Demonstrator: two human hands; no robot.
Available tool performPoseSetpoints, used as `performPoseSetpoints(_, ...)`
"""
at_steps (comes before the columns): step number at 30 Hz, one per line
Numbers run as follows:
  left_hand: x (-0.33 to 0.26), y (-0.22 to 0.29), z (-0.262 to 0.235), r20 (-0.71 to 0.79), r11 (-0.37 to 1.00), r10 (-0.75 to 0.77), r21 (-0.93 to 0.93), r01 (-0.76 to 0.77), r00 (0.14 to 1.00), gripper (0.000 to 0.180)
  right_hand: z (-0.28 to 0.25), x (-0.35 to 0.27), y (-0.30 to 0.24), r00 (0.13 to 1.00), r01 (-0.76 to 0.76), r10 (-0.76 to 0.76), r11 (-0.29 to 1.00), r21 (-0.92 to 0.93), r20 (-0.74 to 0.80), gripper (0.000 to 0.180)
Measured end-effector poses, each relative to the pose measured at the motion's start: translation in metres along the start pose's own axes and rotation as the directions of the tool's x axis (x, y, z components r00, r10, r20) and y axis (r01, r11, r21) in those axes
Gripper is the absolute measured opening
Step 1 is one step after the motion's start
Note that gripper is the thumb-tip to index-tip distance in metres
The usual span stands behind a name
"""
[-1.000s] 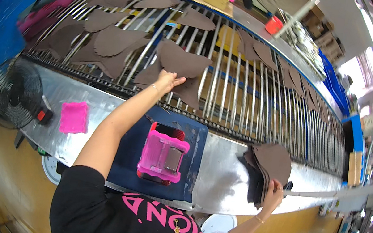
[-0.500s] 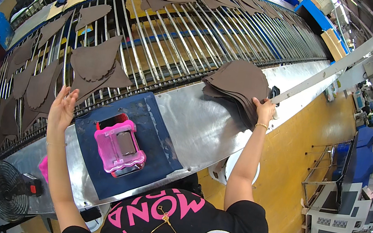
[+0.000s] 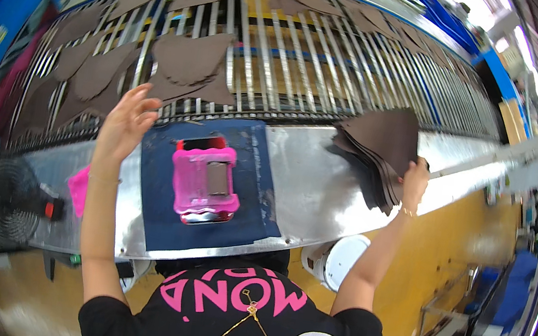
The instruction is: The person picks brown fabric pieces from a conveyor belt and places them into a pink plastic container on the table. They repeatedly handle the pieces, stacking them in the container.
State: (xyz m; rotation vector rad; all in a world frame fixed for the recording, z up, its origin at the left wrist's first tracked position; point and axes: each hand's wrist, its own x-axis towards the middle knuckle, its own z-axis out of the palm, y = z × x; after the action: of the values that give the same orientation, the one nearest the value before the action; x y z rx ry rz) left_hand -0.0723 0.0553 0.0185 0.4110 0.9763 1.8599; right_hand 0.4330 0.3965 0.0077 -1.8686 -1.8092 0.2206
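A: What takes up the most room?
B: The rack of metal bars [image 3: 325, 86], running left to right across the far side.
A: And after that?
B: The metal worktop [image 3: 300, 193], along the rack's near side. A dark blue mat [image 3: 251, 200] lies flat on it, left of the middle.
A: So where are the brown sheets?
B: A fanned stack of brown sheets [image 3: 383, 139] is at the right of the worktop, well apart from the mat, its far side close to the rack. Loose brown pieces [image 3: 191, 57] lie on the rack too, several overlapping at the left.
A: Smaller than those?
B: A fan [image 3: 3, 199] at the left end, a bucket [image 3: 345, 261] with a white lid by the worktop's near edge, and a pink frame [image 3: 185, 180] on the mat.
A: What about the hands?
B: The right grip [image 3: 415, 183] is closed on the stack's near right edge, thumb on top. The left grip [image 3: 125, 126] is open, fingers loosely bent, nothing visible in it, by the mat's far left corner. Whether it touches anything, I can't tell.
A: And the smallest?
B: A pink slab [image 3: 78, 189], partly hidden by the left forearm [image 3: 103, 213], and a brownish block [image 3: 217, 178] in the pink frame's right half.
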Motion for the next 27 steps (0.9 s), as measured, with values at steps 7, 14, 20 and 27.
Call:
performPoseSetpoints(7, -0.018, -0.03, 0.07, 0.237, 0.46, 0.312, 0.81, -0.364, 0.92, 0.063, -0.04, -0.088, -0.119, 0.921, 0.259, -0.387, 0.544, 0.798, -0.035, 0.025)
performPoseSetpoints(14, -0.056, 0.04, 0.061, 0.026, 0.5, 0.403, 0.831, -0.244, 0.915, 0.032, 0.022, -0.171, -0.199, 0.678, 0.469, -0.733, 0.373, 0.801, -0.055, 0.021)
performPoseSetpoints(20, -0.126, 0.088, 0.037, 0.08, 0.158, 0.641, 0.959, -0.233, 0.763, 0.02, 0.05, -0.215, -0.241, 0.426, 0.407, -0.902, 0.267, 0.873, 0.077, 0.013)
performPoseSetpoints(27, -0.143, 0.063, 0.03, -0.009, 0.226, 0.485, 0.967, -0.116, 0.875, 0.015, 0.047, -0.205, -0.222, 0.339, 0.546, -0.936, 0.281, 0.79, 0.099, 0.011)
